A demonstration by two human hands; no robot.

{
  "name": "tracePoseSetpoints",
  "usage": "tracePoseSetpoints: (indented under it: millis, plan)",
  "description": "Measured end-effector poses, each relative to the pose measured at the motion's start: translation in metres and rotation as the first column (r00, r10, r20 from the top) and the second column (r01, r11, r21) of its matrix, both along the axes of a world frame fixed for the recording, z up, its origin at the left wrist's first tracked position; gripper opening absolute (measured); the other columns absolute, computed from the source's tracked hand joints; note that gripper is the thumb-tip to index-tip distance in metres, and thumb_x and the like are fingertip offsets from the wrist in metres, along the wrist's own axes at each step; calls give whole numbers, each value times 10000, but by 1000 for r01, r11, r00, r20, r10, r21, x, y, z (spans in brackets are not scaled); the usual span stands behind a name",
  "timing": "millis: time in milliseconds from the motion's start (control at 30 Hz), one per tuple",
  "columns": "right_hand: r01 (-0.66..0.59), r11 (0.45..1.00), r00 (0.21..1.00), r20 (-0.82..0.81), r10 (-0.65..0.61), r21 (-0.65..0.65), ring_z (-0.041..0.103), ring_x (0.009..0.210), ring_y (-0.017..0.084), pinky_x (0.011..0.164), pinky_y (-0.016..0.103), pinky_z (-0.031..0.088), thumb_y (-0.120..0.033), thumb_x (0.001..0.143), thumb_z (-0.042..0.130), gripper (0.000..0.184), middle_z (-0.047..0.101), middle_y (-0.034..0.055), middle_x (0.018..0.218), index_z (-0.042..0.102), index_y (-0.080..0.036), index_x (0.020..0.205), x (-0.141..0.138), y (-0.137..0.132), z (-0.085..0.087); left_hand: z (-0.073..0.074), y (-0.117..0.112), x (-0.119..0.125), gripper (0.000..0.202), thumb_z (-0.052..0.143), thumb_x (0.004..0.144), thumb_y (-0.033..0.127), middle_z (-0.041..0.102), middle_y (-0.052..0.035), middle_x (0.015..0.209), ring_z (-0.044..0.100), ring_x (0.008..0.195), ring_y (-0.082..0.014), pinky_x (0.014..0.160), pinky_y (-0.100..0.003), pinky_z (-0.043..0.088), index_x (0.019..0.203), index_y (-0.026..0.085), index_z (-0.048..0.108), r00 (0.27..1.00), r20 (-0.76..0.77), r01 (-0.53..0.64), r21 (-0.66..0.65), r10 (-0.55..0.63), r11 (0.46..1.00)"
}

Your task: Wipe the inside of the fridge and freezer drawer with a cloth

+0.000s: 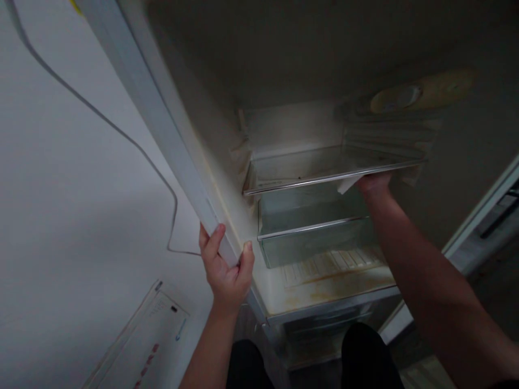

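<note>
An open refrigerator [275, 297] with yellow-brown stains on its floor stands in front of me. My left hand [227, 270] grips the refrigerator's left side wall at its front edge, thumb inside and fingers outside. Inside, my right hand [375, 182] reaches under the right part of a glass shelf [308, 166] with a shiny front rim. A flat white piece [349, 185], cloth or paper, sticks out from that hand. The shelf partly hides my right fingers. Below sits a clear crisper drawer [312, 243], behind my right forearm at its right end.
A yellowed light and dial housing [424, 93] is fixed on the inner right wall. A grey cable [133, 141] hangs along the white wall at left. A white box [141, 346] with red print stands at lower left. My knees [365, 351] are close to the lower compartment.
</note>
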State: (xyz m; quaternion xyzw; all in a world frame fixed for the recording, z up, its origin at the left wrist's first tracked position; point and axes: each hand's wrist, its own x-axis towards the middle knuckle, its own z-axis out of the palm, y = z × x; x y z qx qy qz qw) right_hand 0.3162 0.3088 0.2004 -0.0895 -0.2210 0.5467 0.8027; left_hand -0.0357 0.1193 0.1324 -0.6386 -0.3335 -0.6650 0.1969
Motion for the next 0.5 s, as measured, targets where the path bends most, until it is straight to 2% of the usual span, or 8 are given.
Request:
tracePoseSetpoints:
  millis: [100,167,233,300,400,500]
  plan:
    - [22,996,1000,7,-22,-86,589,1299,277,1071,579,438,-518,843,321,462,778,75,951,734,-361,978,6,-4,-2,0,0,0,648,734,851,263,438,-143,1508,387,1471,-266,1243,-485,280,1422,247,430,1000,4,3,10,-3,1000]
    - [-26,999,999,24,27,-34,581,1286,319,1054,618,429,-545,843,345,471,778,65,952,745,-354,1003,-12,-7,-4,0,1,1,639,735,852,294,440,-147,1504,389,1470,-275,1239,-494,286,1413,242,433,1000,16,4,-3,-4,1000]
    - [-114,992,990,87,109,52,599,1250,323,1045,620,431,-563,877,321,527,770,87,957,754,-299,1021,-44,-10,-5,-1,1,0,630,734,854,320,436,-151,1505,389,1470,-284,1238,-500,285,1404,235,437,1000,29,4,-23,-3,1000]
    - [-240,968,960,167,225,75,631,1193,321,1019,628,452,-605,888,342,555,760,106,962,742,-253,1045,-85,-10,-5,-2,1,0,635,733,855,314,426,-153,1514,384,1473,-286,1245,-497,269,1408,233,433,1000,27,-4,-32,5,999]
    - [-360,933,905,232,356,-26,657,1109,331,974,632,495,-697,848,412,591,760,87,931,718,-235,1053,-146,-4,-4,-3,1,-2,664,732,856,288,406,-151,1533,366,1485,-287,1252,-495,248,1435,241,411,1000,7,-23,-22,23,999]
    - [-410,907,870,258,420,-96,664,1091,311,963,579,525,-721,861,382,597,753,67,876,711,-250,1022,-196,15,-4,-3,1,-2,690,729,856,257,411,-146,1528,351,1493,-288,1247,-494,257,1457,250,390,1000,-15,-22,-7,21,1000]
